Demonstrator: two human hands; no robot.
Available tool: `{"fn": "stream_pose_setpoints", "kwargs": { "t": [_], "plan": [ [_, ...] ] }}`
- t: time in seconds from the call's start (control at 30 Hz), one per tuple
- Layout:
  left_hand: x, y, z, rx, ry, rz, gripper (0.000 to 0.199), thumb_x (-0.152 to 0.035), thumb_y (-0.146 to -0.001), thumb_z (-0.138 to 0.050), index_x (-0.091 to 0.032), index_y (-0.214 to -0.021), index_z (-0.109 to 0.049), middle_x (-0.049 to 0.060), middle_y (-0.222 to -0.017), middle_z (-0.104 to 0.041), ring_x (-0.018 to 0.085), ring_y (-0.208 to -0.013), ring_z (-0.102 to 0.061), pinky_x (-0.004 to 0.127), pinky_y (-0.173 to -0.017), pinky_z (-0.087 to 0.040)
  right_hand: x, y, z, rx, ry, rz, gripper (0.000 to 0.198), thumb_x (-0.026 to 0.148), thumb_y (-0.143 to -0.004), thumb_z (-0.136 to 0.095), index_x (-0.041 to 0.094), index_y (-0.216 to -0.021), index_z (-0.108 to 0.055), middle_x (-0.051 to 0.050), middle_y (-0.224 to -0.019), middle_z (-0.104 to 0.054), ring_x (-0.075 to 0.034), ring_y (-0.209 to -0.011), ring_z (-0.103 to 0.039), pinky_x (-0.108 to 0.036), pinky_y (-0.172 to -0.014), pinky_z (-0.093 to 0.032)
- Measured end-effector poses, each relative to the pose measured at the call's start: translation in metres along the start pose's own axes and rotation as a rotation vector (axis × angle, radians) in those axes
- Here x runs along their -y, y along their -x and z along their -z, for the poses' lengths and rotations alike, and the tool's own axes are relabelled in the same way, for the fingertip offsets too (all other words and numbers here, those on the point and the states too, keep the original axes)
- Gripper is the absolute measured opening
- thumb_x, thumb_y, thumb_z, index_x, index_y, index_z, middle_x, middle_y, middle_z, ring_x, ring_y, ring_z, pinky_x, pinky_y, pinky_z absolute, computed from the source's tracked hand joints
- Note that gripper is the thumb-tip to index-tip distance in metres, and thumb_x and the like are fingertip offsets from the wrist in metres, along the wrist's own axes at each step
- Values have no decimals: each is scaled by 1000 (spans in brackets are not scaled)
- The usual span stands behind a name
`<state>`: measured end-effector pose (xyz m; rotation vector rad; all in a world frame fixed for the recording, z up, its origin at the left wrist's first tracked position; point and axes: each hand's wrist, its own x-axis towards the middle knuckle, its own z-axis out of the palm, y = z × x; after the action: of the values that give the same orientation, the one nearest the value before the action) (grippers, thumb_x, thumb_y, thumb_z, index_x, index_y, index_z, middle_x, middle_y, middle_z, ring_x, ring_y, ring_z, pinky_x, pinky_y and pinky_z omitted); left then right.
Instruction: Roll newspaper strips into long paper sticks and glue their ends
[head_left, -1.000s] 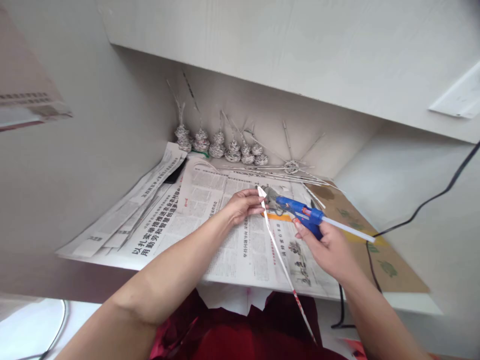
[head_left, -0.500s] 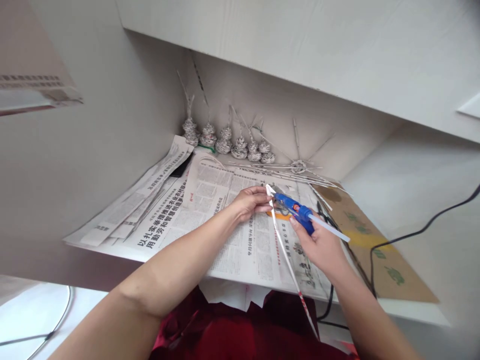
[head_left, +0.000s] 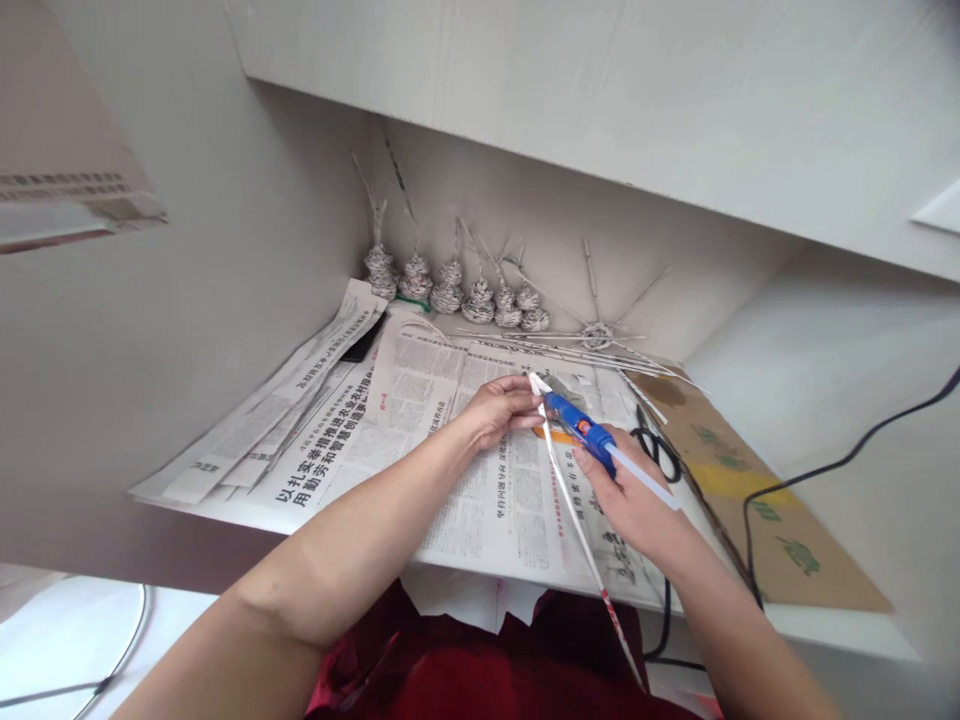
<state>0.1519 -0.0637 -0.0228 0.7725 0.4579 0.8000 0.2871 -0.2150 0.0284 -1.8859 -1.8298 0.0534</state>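
Note:
My left hand point(head_left: 504, 410) is closed, pinching a thin white paper strip point(head_left: 568, 495) near its bent top end. From there the strip slants down to the right, past the table edge, with red marks on its lower part. My right hand point(head_left: 621, 490) is wrapped round a blue glue gun point(head_left: 581, 425). A translucent glue stick point(head_left: 645, 478) juts from the back of the gun. Its nozzle points left and meets or nearly meets the strip's bent end; I cannot tell if they touch. Under both hands lies newspaper point(head_left: 465, 480).
Several woven paper gourds point(head_left: 448, 288) stand along the back wall, beside a spoked paper weaving point(head_left: 597, 335). Loose paper rods point(head_left: 562, 352) lie in front. Cut newspaper strips point(head_left: 277, 400) are stacked left. At right are cardboard point(head_left: 780, 520) and a black cable point(head_left: 840, 465). A shelf panel point(head_left: 600, 110) overhangs.
My right hand has turned the glue gun a little, so its back end and glue stick tilt lower. The left hand still pinches the strip. The camera view has shifted slightly.

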Motion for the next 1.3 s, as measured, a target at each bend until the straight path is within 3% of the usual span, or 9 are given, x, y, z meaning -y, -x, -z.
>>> {"fn": "stream_pose_setpoints", "kwargs": {
  "t": [0.3,0.83,1.3],
  "plan": [
    [1,-2,1,16,-7,-13,25,-7,-65,-74,-12,-88,-64,7,-86,-68,16,-70,-68,27,-64,-57,0,1,3,49,51,3,25,40,-92,-38,21,-104,-51,-7,-94,-54,-23,-89,-55,-36,-76,-44],
    [-1,1,0,21,-9,-8,25,-8,-67,-74,-11,-89,-63,9,-85,-69,19,-72,-69,27,-65,-57,0,3,6,14,123,25,25,39,-91,-40,20,-103,-51,-10,-97,-55,-26,-91,-55,-37,-75,-44],
    [0,-1,1,14,-8,-23,25,-5,-64,-74,-12,-86,-64,6,-83,-67,15,-69,-67,27,-65,-57,4,2,0,15,87,78,25,36,-92,-40,19,-103,-54,-10,-96,-55,-26,-93,-53,-38,-79,-43]
  ]
}}
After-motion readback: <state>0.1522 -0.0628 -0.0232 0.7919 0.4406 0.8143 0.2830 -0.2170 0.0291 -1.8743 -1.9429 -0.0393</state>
